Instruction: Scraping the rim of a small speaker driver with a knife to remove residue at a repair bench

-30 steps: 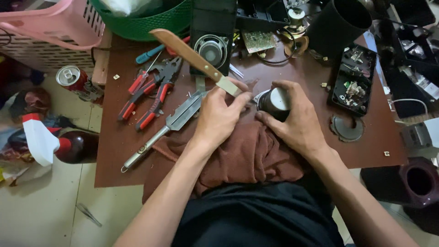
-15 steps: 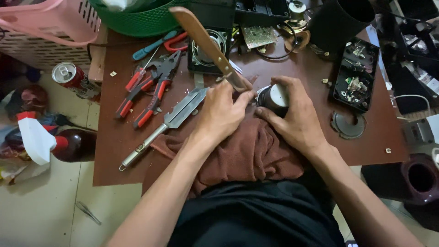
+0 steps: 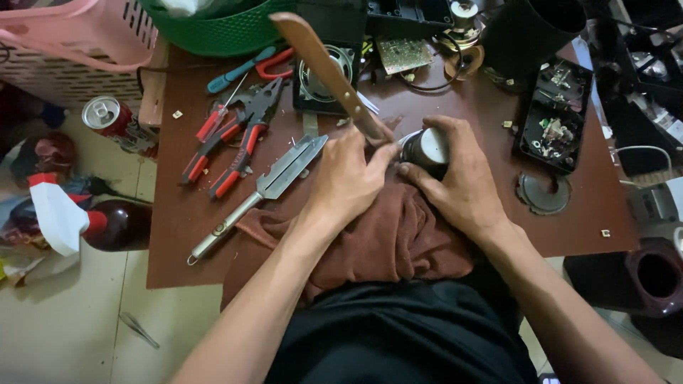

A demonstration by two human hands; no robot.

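1. Presently my left hand [image 3: 348, 178] is closed around a wooden-handled tool [image 3: 324, 67], gripped low near its working end; the handle slants up and away over the desk [image 3: 185, 235].
2. My right hand [image 3: 462, 181] is wrapped over a small dark cylinder [image 3: 427, 148], which sits at the near desk edge on a brown cloth [image 3: 384, 242].
3. Judgement: the cylinder looks rigid, smooth and likely slippery; hold it round the sides, cloth beneath for grip.
4. Red-handled pliers [image 3: 238, 142] lie to the left, untouched.
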